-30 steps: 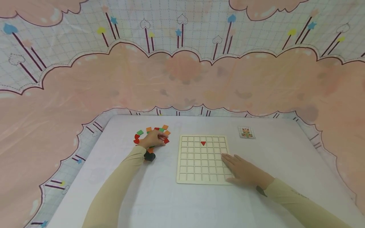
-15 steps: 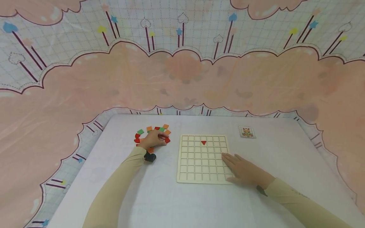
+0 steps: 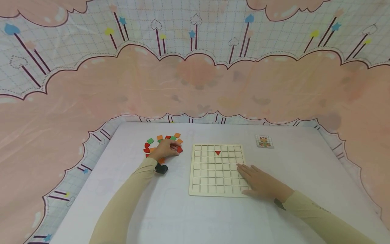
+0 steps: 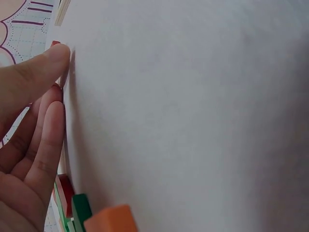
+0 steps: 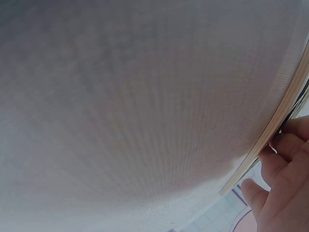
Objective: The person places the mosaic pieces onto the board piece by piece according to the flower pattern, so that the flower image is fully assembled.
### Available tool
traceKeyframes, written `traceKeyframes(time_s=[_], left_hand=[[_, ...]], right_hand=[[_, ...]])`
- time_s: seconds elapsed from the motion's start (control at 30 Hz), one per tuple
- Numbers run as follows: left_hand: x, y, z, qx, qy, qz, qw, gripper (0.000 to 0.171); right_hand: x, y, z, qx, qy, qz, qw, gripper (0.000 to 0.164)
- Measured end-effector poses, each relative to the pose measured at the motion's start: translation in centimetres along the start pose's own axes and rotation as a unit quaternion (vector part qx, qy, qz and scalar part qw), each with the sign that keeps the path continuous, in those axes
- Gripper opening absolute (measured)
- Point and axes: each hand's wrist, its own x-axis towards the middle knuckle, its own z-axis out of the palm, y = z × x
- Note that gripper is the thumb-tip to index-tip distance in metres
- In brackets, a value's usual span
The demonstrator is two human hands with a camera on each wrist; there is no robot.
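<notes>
My left hand point(image 3: 165, 149) is over a loose cluster of small flat tiles left of the board. Its thumb and fingers pinch a red tile point(image 3: 179, 149) at the cluster's right side; in the left wrist view only a sliver of red point(image 4: 55, 43) shows past the thumb tip. My right hand point(image 3: 259, 181) lies on the right edge of the pale wooden grid board point(image 3: 201, 192), fingers stretched over it. In the right wrist view, the fingers rest at the board's edge point(image 5: 270, 128). A red triangle tile point(image 3: 217, 153) sits in an upper cell of the grid.
Orange point(image 3: 159, 137), green point(image 3: 150, 140) and red point(image 3: 147, 150) tiles lie around the left hand, partly hidden by it. A small pattern card point(image 3: 264, 141) lies at the back right of the white table point(image 3: 225, 220). A patterned cloth point(image 3: 195, 88) hangs behind.
The left hand and the red tile at its fingertips have shifted slightly to the right. The right hand stays on the board's edge.
</notes>
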Motion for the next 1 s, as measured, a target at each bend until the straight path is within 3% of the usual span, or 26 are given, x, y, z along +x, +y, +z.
traceKeyframes(time_s=[0.43,0.8,1.0], left_hand=[[0.4,-0.1,0.3,0.005,0.004,0.001,1.0000,0.037],[0.5,-0.2,1.0,-0.007,0.026,0.018,0.9995,0.039],[0.8,0.9,1.4,-0.025,0.034,0.040,0.9983,0.039]], right_hand=[[-0.1,-0.2,-0.2,0.004,0.001,-0.005,1.000,0.080],[-0.2,-0.4,-0.5,-0.006,0.001,-0.011,1.000,0.079],[-0.2,-0.5,-0.7,-0.006,-0.002,-0.010,1.000,0.079]])
